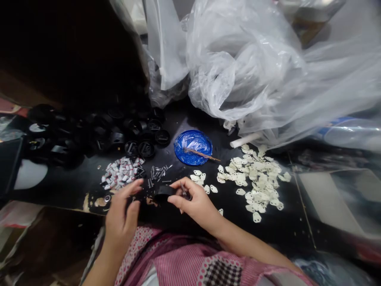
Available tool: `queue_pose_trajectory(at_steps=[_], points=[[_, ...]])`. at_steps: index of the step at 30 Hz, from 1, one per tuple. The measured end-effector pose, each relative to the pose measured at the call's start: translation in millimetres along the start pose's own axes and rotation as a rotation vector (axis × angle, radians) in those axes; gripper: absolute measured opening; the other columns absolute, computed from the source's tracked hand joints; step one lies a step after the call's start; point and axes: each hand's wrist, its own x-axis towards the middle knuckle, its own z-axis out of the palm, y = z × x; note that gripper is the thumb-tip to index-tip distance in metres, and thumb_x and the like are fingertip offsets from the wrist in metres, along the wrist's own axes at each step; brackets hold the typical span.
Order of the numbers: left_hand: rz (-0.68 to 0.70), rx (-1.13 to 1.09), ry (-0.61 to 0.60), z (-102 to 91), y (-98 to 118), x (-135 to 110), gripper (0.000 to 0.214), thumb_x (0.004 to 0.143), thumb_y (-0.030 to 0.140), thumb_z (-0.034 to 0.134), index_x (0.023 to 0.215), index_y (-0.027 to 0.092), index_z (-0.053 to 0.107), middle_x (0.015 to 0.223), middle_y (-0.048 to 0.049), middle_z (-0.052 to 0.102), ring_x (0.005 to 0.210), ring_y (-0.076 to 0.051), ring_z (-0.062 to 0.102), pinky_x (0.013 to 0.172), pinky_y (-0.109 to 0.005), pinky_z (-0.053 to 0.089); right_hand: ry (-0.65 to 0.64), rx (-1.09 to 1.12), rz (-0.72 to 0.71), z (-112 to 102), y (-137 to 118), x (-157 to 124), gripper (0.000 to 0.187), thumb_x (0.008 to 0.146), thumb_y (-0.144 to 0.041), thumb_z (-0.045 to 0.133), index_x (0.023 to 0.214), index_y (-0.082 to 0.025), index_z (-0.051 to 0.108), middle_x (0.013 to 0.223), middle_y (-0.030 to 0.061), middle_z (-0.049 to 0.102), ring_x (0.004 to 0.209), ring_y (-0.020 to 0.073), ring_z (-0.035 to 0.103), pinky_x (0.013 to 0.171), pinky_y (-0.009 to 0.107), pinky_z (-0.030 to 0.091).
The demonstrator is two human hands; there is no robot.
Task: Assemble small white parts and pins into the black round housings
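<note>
My right hand [193, 200] is closed around a small black round plastic part [164, 193] at the near edge of the dark table, with a thin metal piece pinched between its fingers. My left hand [122, 216] hovers just left of that part with its fingers apart and reaching toward a small pile of white and red pieces [122, 173]. A few small dark screws [159, 172] lie just beyond both hands.
A heap of black round parts [98, 133] fills the far left. A blue dish [193, 147] with a stick across it sits mid-table. Several flat white plates [256, 178] are scattered on the right. Large clear plastic bags [262, 67] crowd the back.
</note>
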Motion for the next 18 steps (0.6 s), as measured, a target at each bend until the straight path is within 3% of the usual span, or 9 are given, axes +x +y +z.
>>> queue_pose_trajectory(at_steps=[2,6,11,15,18], points=[[-0.057,-0.123,-0.114,5.5,13,-2,0.037,0.082,0.032,0.059,0.119,0.029,0.062,0.112,-0.0052,0.067,0.088,-0.021,0.064,0.085,-0.033,0.046,0.045,-0.091,-0.088,1,-3,0,0.026,0.075,-0.034,0.070,0.093,-0.018,0.060,0.066,-0.0065,0.050,0.058,0.0067,0.046,0.058,0.021,0.037],[-0.254,-0.314,-0.217,9.3,18,-1,0.025,0.080,0.031,0.064,0.104,0.029,0.068,0.101,-0.0024,0.069,0.087,-0.018,0.064,0.077,-0.026,0.049,0.057,-0.217,-0.152,4,-4,-2,0.025,0.077,-0.034,0.069,0.095,-0.018,0.064,0.066,-0.0057,0.050,0.060,0.0070,0.045,0.059,0.020,0.038],[-0.513,-0.603,-0.267,-0.7,-1,-9,0.020,0.085,0.039,0.057,0.103,0.030,0.062,0.094,0.0014,0.067,0.077,-0.014,0.064,0.067,-0.026,0.054,0.051,-0.266,-0.142,22,3,-7,0.030,0.087,-0.039,0.056,0.109,-0.020,0.062,0.069,-0.0047,0.053,0.056,0.0068,0.047,0.057,0.021,0.039],[-0.668,-0.804,-0.290,-16.3,-23,-26,0.029,0.082,0.037,0.062,0.111,0.031,0.061,0.109,-0.0001,0.065,0.086,-0.015,0.065,0.073,-0.026,0.056,0.024,-0.523,-0.096,54,3,-8,0.027,0.080,-0.036,0.066,0.098,-0.017,0.061,0.067,-0.0053,0.053,0.059,0.0078,0.048,0.057,0.020,0.038],[-0.745,-0.924,-0.306,-30.4,-41,-37,0.027,0.077,0.035,0.069,0.103,0.028,0.066,0.107,-0.0010,0.067,0.089,-0.018,0.066,0.072,-0.026,0.057,-0.037,-0.682,-0.124,75,2,-5,0.018,0.080,-0.027,0.064,0.095,-0.017,0.061,0.068,-0.0049,0.056,0.060,0.0083,0.051,0.058,0.020,0.039]])
